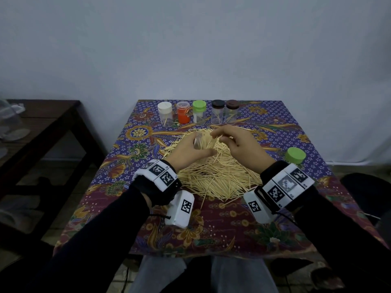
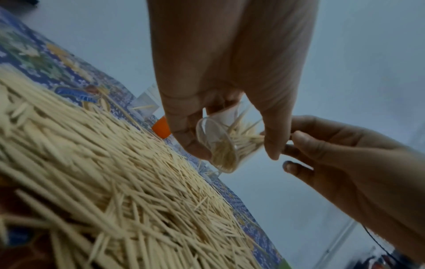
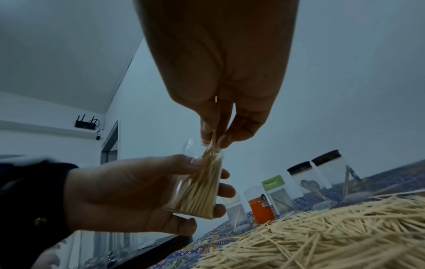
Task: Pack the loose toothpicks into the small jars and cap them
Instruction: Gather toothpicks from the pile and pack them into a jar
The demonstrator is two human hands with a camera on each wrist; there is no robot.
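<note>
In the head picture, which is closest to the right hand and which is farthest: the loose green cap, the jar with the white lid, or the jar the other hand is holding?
From the right hand:
1. Clear jar, held in the left hand, right at the fingertips.
2. Loose green cap, lying near the table's right edge.
3. White-lidded jar, left end of the back row.

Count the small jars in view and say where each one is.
6. Five capped jars stand in a row at the table's far edge: white, orange, green, two dark-lidded. One uncapped clear jar is in the left hand.
</note>
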